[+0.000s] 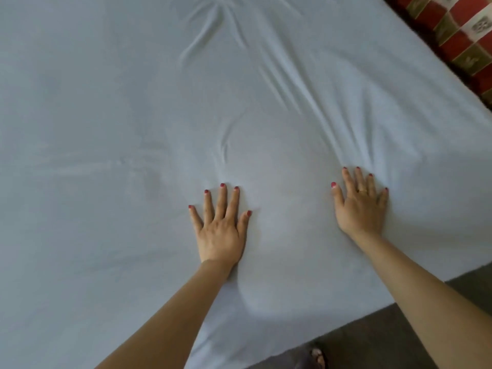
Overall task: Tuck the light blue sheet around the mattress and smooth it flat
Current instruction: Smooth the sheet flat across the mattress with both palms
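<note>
The light blue sheet (pixel 111 107) covers the mattress and fills most of the head view. My left hand (pixel 219 229) lies flat on it near the middle, palm down, fingers spread. My right hand (pixel 360 206) presses flat on the sheet further right, fingers apart, a ring on one finger. Long creases (pixel 300 94) run diagonally from just above my right hand toward the top centre. A short fold (pixel 225 147) sits above my left hand. The left part of the sheet looks mostly flat. The mattress itself is hidden under the sheet.
The bed's near edge (pixel 332 323) runs diagonally at the lower right, with dark floor (pixel 372 339) below it. A foot (pixel 318 355) shows at the bottom edge. A red and green checked cloth (pixel 463 30) lies beyond the bed's right edge at the top right.
</note>
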